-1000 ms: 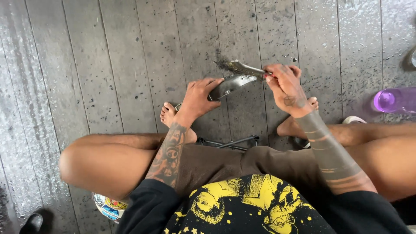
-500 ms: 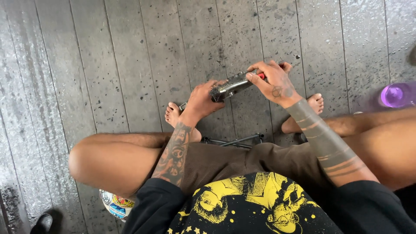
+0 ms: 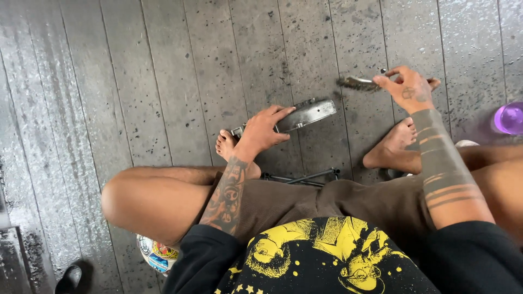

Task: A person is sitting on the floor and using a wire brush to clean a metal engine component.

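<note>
Head view looks straight down on a floor of wide grey weathered planks [image 3: 136,81] that fills most of the frame, with our bent bare legs, brown shorts [image 3: 338,207] and a black shirt printed in yellow [image 3: 327,256] across the bottom. Just below the centre, dark thin metal rods [image 3: 305,177] show between our feet, perhaps a low stand. Above them, near the middle of the frame, lies the long grey metal part [image 3: 305,115], tilted so its far end rises toward the upper right; our left hand [image 3: 264,130] grips its near end, fingers wrapped over the top and thumb alongside. To the upper right, well apart from that part, our right hand [image 3: 408,90] pinches the handle of a small wire brush [image 3: 357,83], its bristle head pointing left over the boards. At the right edge sits a purple round lid or cup [image 3: 509,118], at the lower left a round colourful sticker-covered object [image 3: 155,253], and in the bottom left corner a black shoe tip [image 3: 68,279]. To brush well, we judge it best to keep the left grip firm and low on the part, leave its far end exposed, and stroke along its length with the bristles flat against the metal.
</note>
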